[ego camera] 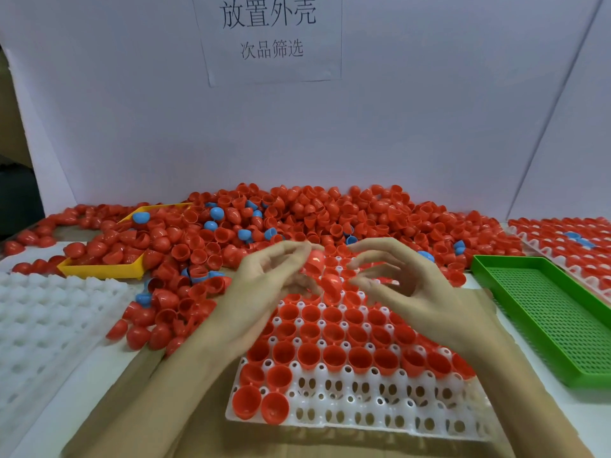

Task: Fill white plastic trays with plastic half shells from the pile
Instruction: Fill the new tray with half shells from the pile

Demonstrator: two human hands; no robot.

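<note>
Shells fill most of the white plastic tray with round sockets (357, 408) lying just in front of the person: red plastic half shells (334, 353) sit open side up in the far and middle rows, while the two nearest rows hold only a few at their left end and the remaining sockets show bare. I judge this tray well past half done. Above its far rows the left hand (264, 285) has curled fingers round a red half shell (314, 261), possibly with more tucked in the palm. The right hand (396, 279) hovers beside it with fingers loosely bent; whether it pinches a shell I cannot tell. Beyond lies the big pile of red and blue shells (297, 216), far from used up. A filled white tray (568, 246) lies at the far right, a bare white tray (49, 312) at the left, so more filling remains.
</note>
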